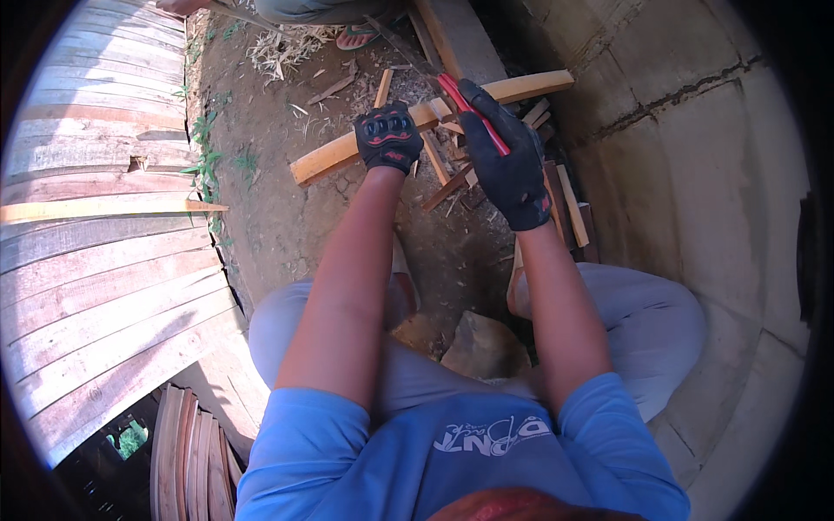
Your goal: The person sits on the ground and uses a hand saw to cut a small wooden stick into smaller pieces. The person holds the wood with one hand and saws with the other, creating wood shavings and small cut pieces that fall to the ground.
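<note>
A long squared piece of wood (326,160) lies slantwise in front of me, its right end reaching toward the wall. My left hand (387,139), in a black glove with red trim, is closed over this wood left of its middle. In a matching glove, my right hand (504,152) grips the red handle of a hand saw (473,113). The saw's thin, dark blade points away and to the left, past the wood. A small pale wood block (440,109) sits at the wood beside the saw handle. My right fingers are partly hidden by the handle and glove.
Wood offcuts (569,204) and shavings (291,48) litter the dirt ground. A thick beam (465,43) lies at the far side. Another person's sandaled foot (356,36) is beyond. A concrete wall (695,174) rises right, plank boards (95,252) left; a stone (485,346) lies between my legs.
</note>
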Demonstrator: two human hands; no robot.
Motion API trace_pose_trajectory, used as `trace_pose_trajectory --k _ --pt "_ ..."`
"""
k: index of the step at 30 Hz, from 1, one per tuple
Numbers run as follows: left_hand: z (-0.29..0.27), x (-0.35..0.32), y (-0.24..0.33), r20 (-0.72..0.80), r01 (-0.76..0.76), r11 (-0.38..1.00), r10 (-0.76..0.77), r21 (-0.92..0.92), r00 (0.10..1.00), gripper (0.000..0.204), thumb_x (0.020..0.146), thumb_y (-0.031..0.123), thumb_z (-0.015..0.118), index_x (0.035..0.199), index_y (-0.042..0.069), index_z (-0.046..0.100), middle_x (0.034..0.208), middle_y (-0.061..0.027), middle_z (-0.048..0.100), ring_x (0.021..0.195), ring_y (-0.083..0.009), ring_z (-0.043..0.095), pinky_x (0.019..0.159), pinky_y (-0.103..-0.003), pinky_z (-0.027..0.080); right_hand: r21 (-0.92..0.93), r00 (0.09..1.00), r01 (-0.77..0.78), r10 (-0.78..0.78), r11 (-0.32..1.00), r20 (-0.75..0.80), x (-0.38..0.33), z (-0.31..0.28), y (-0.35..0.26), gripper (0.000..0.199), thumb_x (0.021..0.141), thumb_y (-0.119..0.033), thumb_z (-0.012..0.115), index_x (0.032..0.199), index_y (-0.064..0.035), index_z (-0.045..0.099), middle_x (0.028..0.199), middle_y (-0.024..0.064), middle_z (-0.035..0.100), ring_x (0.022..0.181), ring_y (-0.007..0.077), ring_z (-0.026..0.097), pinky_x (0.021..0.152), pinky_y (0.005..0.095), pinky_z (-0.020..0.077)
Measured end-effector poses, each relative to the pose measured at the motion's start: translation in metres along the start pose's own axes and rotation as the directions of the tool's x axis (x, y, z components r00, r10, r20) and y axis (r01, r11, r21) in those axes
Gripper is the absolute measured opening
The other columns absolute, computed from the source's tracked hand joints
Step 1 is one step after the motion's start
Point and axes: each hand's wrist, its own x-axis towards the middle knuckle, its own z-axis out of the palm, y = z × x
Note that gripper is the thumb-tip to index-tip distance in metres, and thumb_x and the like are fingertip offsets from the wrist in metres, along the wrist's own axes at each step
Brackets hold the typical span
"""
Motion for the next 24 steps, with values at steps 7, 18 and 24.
trace_pose_trajectory --k 7,18,24 --pt "0.001 0.0 0.004 -0.006 -0.022 0.999 0.022 -0.035 1.0 0.016 0.087 0.024 0.066 0.097 0.016 0.077 0.09 -0.0099 0.078 0.09 -0.0296 0.076 0.081 -0.045 0.054 0.138 0.983 -0.172 0.178 0.975 -0.036 -0.015 0.003 0.029 0.034 0.103 -0.014 0.067 0.135 -0.0043 0.072 0.118 0.018 0.079 0.106 0.0265 0.078 0.092 0.0372 0.0587" --pt "-0.001 -0.003 -0.001 0.004 -0.01 1.0 0.01 -0.012 1.0 0.017 0.09 0.024 0.065 0.097 0.015 0.076 0.091 -0.0095 0.078 0.09 -0.0281 0.076 0.082 -0.045 0.053 -0.072 0.983 -0.103 0.113 0.992 0.144 -0.033 -0.007 0.014 0.036 0.102 -0.015 0.066 0.137 -0.0042 0.071 0.127 0.019 0.077 0.117 0.0278 0.075 0.099 0.0376 0.0569" --pt "-0.004 -0.001 0.005 0.01 -0.03 0.999 0.03 -0.029 0.999 0.019 0.088 0.023 0.064 0.098 0.016 0.077 0.093 -0.0103 0.078 0.092 -0.0293 0.076 0.082 -0.045 0.053 0.102 0.964 -0.266 0.264 0.958 0.034 -0.039 -0.011 0.038 0.037 0.103 -0.021 0.066 0.137 -0.008 0.072 0.128 0.0197 0.075 0.12 0.0355 0.072 0.103 0.0413 0.0558"
